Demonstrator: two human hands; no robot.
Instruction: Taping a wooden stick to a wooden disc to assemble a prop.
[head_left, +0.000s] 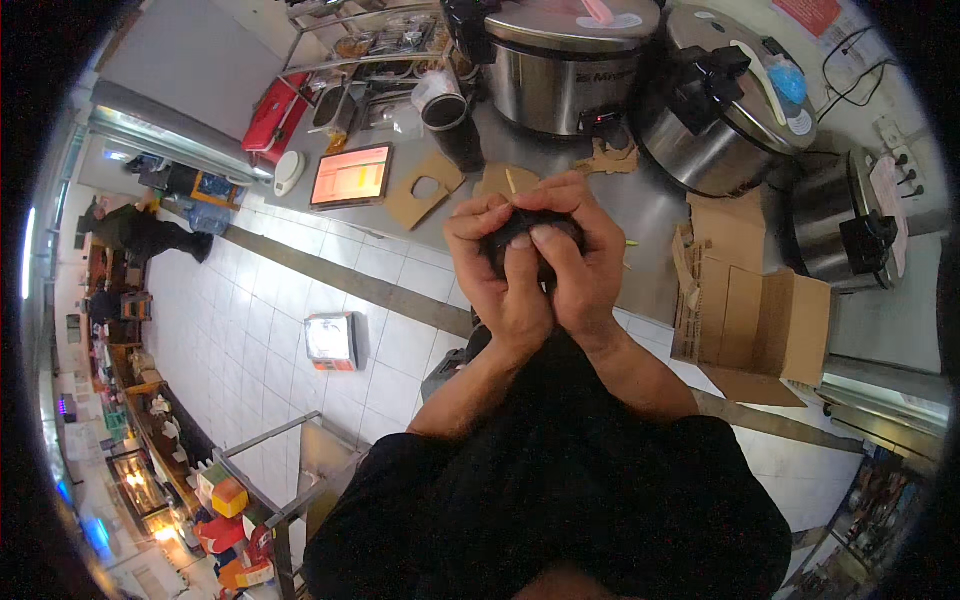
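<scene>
Both my hands are wrapped round a dark, rounded object in front of my chest, over the near edge of the metal counter [630, 205]. My left hand [492, 262] grips its left side and my right hand [583, 240] its right. The two thumbs press side by side on top of the dark rounded object [541, 219]. Fingers cover most of it, so its kind cannot be made out. A thin, pale pointed stick [511, 183] rises just beyond the fingertips; whether it touches the object is unclear. Cut cardboard with a hole [424, 197] lies on the counter to the left.
Large steel cookers [560, 85] stand along the back and right. An open cardboard box [745, 310] sits at the right edge. A lit tablet [352, 177], a dark tumbler [453, 135] and a white round device [289, 172] are on the left. Someone [150, 230] stands far left.
</scene>
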